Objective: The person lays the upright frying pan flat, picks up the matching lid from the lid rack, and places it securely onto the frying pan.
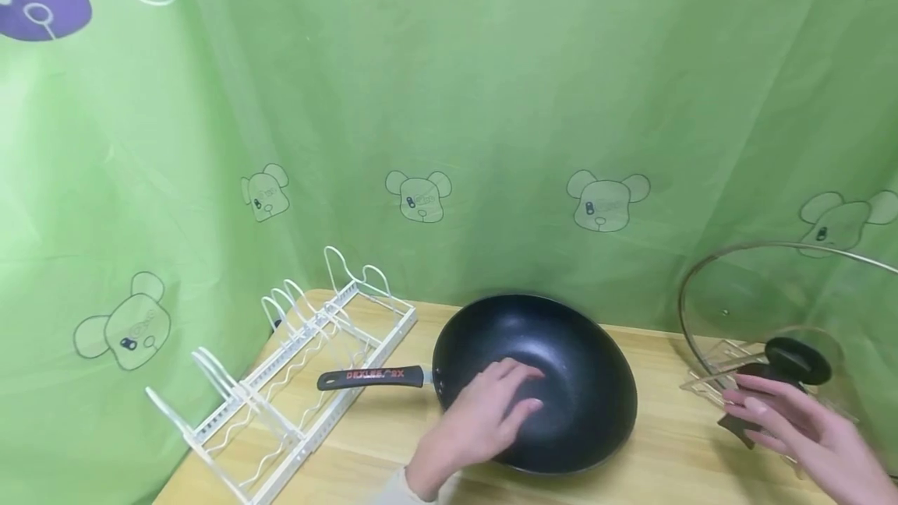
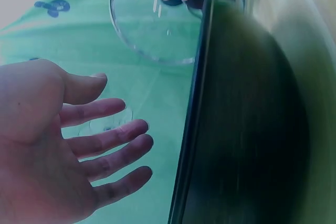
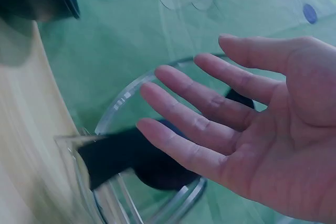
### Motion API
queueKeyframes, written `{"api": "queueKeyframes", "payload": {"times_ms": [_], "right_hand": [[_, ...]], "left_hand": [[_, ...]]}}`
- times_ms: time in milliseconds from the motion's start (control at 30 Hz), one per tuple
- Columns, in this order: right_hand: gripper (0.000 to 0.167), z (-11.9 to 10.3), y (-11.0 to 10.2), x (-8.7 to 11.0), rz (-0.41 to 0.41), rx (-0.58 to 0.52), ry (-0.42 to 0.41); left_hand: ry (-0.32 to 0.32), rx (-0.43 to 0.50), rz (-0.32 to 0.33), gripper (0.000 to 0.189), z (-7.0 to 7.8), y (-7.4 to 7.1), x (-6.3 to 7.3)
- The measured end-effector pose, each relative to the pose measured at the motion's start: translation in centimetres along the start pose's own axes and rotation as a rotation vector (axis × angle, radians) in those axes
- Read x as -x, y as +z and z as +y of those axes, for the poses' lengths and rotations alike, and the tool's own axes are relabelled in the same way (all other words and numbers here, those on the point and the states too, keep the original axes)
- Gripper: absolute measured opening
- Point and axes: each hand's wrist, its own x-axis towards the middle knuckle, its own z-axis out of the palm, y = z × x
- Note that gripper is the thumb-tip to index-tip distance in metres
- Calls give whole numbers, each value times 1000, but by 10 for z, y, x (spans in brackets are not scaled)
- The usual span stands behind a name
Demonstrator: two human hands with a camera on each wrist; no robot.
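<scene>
The left hand (image 1: 487,415) hovers over the wok (image 1: 571,380), its fingers loosely bent and gripping nothing; the left wrist view shows a gap between hand and rim. The right hand (image 1: 817,435), off to the wok's right, reaches its fingers beside a black knob (image 1: 803,361) and has no grip on it; whether a fingertip brushes it, I cannot tell. The knob belongs to a glass lid (image 1: 779,298) standing on edge, right of the wok, at a small wire stand (image 1: 722,371). That looks like the likeliest trouble: a knock from the right hand could roll or tip the lid, and glass landing on the table (image 1: 662,443) may crack. The wok sits on the table, its long handle (image 1: 375,376) jutting left towards the white rack (image 1: 317,431). Pressing one side of the wok may rock it, and a careless turn could snag the handle on the rack. Behind the wok, the green curtain (image 1: 519,100) would probably give a toppling lid little support.
</scene>
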Motion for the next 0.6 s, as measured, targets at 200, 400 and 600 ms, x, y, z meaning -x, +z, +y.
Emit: {"api": "queueKeyframes", "payload": {"times_ms": [200, 400, 600], "right_hand": [[41, 19, -13, 12, 81, -393, -29], [40, 22, -14, 17, 218, -459, 48], [39, 15, -18, 19, 303, -177, 238]], "left_hand": [[32, 50, -35, 35, 26, 18, -23], [45, 104, -75, 35, 48, 38, -50], [-6, 129, -145, 39, 68, 51, -81]]}}
